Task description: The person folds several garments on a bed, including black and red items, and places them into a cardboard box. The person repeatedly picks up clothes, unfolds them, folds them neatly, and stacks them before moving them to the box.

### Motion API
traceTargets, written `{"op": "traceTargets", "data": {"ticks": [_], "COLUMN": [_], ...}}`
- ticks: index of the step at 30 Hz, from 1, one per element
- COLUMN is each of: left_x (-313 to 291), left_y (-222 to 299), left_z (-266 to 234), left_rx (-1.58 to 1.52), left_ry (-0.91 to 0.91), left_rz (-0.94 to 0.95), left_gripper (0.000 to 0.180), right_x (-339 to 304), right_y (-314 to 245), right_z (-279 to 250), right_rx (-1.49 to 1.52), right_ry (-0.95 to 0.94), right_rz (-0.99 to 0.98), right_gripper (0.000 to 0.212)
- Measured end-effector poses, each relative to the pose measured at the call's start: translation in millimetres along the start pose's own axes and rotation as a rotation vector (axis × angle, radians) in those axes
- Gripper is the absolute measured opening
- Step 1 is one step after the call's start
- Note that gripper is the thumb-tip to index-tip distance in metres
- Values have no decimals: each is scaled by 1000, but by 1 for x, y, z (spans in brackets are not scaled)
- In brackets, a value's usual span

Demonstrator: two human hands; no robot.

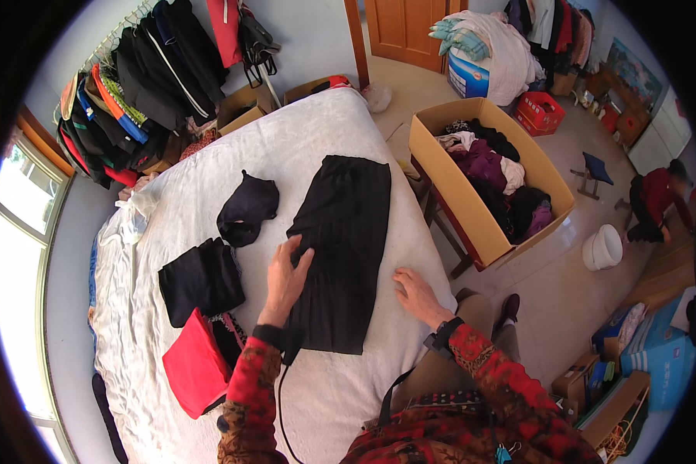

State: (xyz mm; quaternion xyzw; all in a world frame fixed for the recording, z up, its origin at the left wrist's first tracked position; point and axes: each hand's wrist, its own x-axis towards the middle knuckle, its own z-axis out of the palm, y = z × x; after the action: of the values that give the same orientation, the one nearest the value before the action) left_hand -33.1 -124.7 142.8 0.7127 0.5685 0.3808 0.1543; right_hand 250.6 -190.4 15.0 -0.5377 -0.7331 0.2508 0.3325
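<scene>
A long black garment, perhaps trousers or a skirt, lies flat on the bed in front of me. At its left edge is my left hand, fingers apart, thumb over the cloth; I cannot tell whether they touch it. My right hand is over the white bedcover just right of the garment, fingers loosely bent and apart, holding nothing. Left of the garment lie a dark bra and a folded black piece of clothing. Nearer me, a folded red garment sits beside a dark patterned one.
An open cardboard box of mixed clothes stands right of the bed. Clothes hang on a rack at the far left. A white bucket, a small stool and a bending person are on the right.
</scene>
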Motion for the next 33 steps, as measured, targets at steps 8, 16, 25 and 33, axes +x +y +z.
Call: {"op": "traceTargets", "data": {"ticks": [8,16,25,33], "left_x": [-155,-132,-166,-147], "left_y": [-3,-31,55,64], "left_z": [-14,15,15,51], "left_rx": [449,603,271,-199], "left_ry": [-444,-527,-669,-1113], "left_rz": [268,351,301,-46], "left_gripper": [73,58,42,54], "right_x": [1,1,-6,-21], "right_y": [5,15,27,36], "right_z": [-4,2,-6,-24], "right_rx": [59,29,172,548], "right_ry": [-51,-90,-103,-194], "right_rz": [32,17,121,381], "right_gripper": [29,32,29,27]}}
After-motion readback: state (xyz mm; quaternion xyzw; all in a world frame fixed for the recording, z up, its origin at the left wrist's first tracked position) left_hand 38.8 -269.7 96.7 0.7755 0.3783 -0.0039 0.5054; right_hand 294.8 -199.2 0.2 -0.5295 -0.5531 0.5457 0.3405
